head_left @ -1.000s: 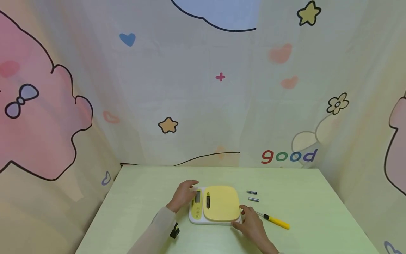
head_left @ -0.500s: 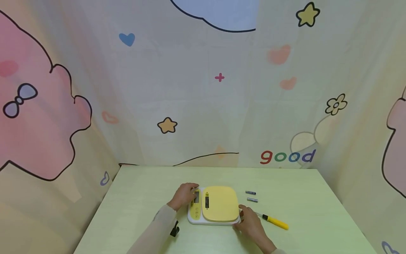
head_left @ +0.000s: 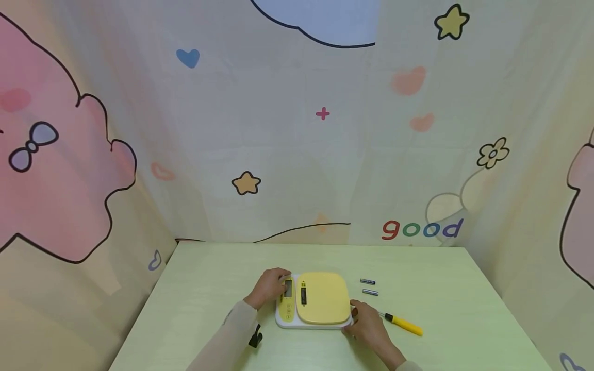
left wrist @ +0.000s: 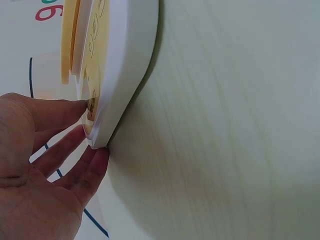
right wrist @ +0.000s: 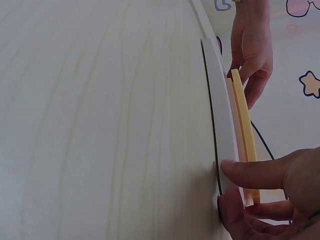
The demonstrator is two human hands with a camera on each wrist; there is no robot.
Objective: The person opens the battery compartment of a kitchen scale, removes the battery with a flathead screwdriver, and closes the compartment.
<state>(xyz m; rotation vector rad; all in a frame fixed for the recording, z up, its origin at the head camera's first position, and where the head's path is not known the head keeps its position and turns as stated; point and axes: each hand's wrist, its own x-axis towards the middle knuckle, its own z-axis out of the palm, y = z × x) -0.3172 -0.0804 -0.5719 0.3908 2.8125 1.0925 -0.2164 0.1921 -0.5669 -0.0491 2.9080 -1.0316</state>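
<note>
A kitchen scale (head_left: 323, 299), white at the base with a yellow square platform, lies flat on the pale green table (head_left: 209, 268). My left hand (head_left: 268, 287) grips its far left corner. In the left wrist view the thumb presses the top panel by the display, and fingertips (left wrist: 101, 156) sit at the outer edge of the white base (left wrist: 127, 65). My right hand (head_left: 371, 325) holds the near right corner. The right wrist view has its thumb (right wrist: 250, 172) against the base's side and the other fingers curled around the corner.
Two small batteries, one farther (head_left: 368, 282) and one nearer (head_left: 370, 292), lie right of the scale. A yellow-handled screwdriver (head_left: 405, 324) lies beside my right hand. A small black piece (head_left: 256, 337) shows by my left sleeve. Printed cloth (head_left: 297, 154) hangs behind the table.
My left thumb has come down onto the scale's panel by the display. My right thumb has shifted slightly right along the near edge. The scale stays about where it was.
</note>
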